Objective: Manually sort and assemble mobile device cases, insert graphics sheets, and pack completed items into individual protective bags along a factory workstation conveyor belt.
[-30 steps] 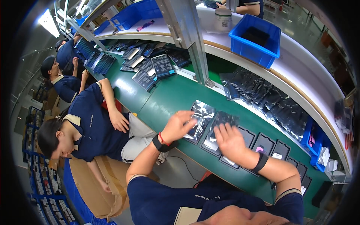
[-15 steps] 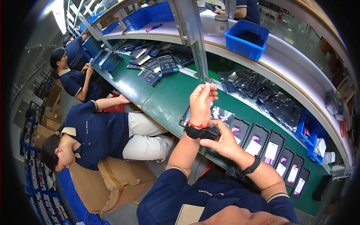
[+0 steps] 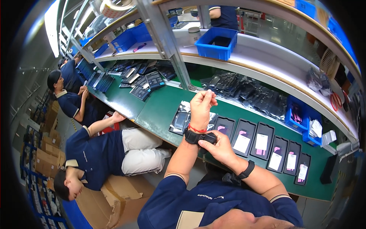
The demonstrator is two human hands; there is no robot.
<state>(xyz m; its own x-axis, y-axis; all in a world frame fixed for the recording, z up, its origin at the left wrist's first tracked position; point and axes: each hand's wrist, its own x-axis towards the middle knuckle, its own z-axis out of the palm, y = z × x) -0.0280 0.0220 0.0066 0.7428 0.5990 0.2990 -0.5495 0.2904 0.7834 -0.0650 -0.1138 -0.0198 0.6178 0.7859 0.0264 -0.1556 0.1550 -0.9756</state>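
Left hand [image 3: 202, 105]: raised upright above the near edge of the green worktop [image 3: 156, 110], fingers curled loosely together, grip holding nothing.
Right hand [image 3: 217, 147]: grip pinched closed on the black wrist strap [image 3: 198, 136].
Wrist strap: matte, thick band round the left wrist, beside a thin red cord.
Trays [image 3: 244, 135]: flat black rectangles with pale labels, rowed along the worktop's near edge.
Pouches [image 3: 183, 120]: glossy, crinkled, just behind the wrist.

Factory assembly line: green workbench [image 3: 152, 114], parts trays [image 3: 244, 137]

Wristband [image 3: 199, 137] partly hidden under right hand [image 3: 218, 148]; clasp perhaps covered; tray labels unreadably small
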